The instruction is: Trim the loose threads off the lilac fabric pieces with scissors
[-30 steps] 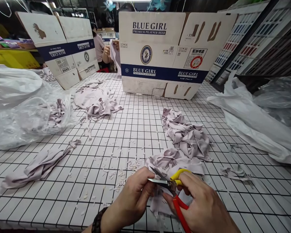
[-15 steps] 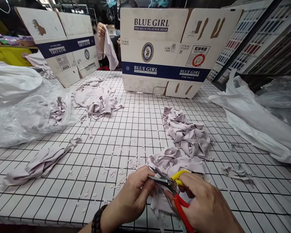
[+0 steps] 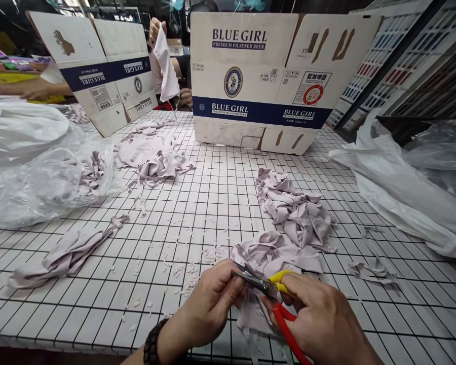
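Observation:
My left hand [image 3: 216, 296] is closed in a pinch on the edge of a pale lilac fabric piece [image 3: 254, 315], which hangs down below the fingers. In my right hand [image 3: 321, 317] are scissors [image 3: 265, 287] with one yellow and one red handle. Their blades are nearly together, with the tips at my left fingertips. Exactly what lies between the blades is hidden. Just beyond the hands lies a crumpled heap of the same fabric [image 3: 275, 252], touching a larger pile [image 3: 294, 208] behind it. Small pale clippings [image 3: 190, 279] are scattered left of my hands.
Two cardboard panels [image 3: 247, 66] [image 3: 102, 71] stand across the table. More fabric [image 3: 154, 152] lies at centre left, and a single twisted piece [image 3: 66, 256] nearer. Plastic bags [image 3: 34, 172] [image 3: 403, 187] flank both sides. Behind, a person's hand [image 3: 157, 29] holds up cloth.
The scissor blades have gone from apart to nearly together. Behind the panels, the other person's cloth has been lifted slightly, and a forearm has come into view at the far left.

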`<state>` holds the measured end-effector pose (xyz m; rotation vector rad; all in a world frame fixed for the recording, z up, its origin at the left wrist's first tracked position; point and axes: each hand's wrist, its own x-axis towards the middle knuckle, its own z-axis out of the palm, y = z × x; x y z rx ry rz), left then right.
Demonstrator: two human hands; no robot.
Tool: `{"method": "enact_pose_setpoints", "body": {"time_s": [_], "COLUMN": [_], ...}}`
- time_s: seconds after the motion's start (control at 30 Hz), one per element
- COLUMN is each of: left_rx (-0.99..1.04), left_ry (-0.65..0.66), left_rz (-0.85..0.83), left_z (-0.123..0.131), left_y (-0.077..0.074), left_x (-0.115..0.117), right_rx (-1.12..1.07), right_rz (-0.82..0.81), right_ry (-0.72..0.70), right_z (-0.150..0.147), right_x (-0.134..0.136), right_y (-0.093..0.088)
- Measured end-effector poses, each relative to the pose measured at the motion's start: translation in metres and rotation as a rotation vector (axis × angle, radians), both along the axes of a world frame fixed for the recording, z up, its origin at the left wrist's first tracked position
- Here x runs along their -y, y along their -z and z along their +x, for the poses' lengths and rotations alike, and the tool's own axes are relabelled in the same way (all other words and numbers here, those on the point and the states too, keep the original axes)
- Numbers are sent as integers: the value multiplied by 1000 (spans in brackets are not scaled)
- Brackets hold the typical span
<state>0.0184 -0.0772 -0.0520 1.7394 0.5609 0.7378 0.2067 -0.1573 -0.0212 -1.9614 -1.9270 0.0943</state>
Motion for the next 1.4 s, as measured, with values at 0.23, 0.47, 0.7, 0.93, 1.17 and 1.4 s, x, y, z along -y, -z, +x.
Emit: {"method": "enact_pose_setpoints", "body": {"time_s": [0.23,0.47,0.7,0.93,1.17,1.4], "left_rx": [23,108,141,323,481,150], "left_ry": [-3,-40,-116,-346,-520,-651], "left_rz": [-99,-316,-290,-260,-64,61], "left_z": [-1,-10,-30,-71,-127,-145], "left_y": [-1,4,11,-3,-38,-44], "left_x": [-1,-6,-9,-34,-72,-93], "right_rx": [-105,-731,-875,-1041,-1378,-1110], "right_rz": [14,-375,-374,-326,-1,-110], "right_ry": [-16,171,186,79,99,158], "right_z": [2,31,5,11,34,26], "right_x": [-1,-17,-61,-85,-101,-105], "right_y": [8,10,37,32,-10,0]}}
